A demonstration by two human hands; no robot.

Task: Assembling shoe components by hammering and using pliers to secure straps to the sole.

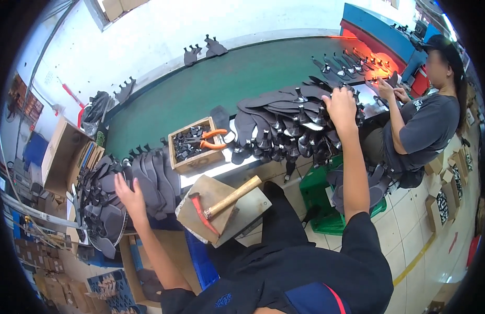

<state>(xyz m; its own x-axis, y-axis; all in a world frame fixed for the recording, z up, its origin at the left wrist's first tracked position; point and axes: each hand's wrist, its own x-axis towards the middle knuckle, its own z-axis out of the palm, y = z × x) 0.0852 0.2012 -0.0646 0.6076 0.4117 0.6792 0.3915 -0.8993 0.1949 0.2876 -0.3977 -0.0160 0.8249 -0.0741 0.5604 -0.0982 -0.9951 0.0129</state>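
Observation:
My left hand, fingers apart, is at a pile of dark grey insole-shaped pieces with small black heel-like posts. It holds nothing that I can see. My right arm is stretched out far to the right. There my right hand is over a larger heap of the same pieces, thumb spread from the fingers; the fingertips meet the heap's far side. Between the two piles stands a wooden box of small black parts, with orange-handled pliers lying on top. A hammer with a red head lies on a flat board before me.
A green conveyor belt runs behind the piles, carrying more pieces towards a glowing red machine opening. At the right a co-worker handles a piece. A green crate stands below the heap; a cardboard box is under my left arm.

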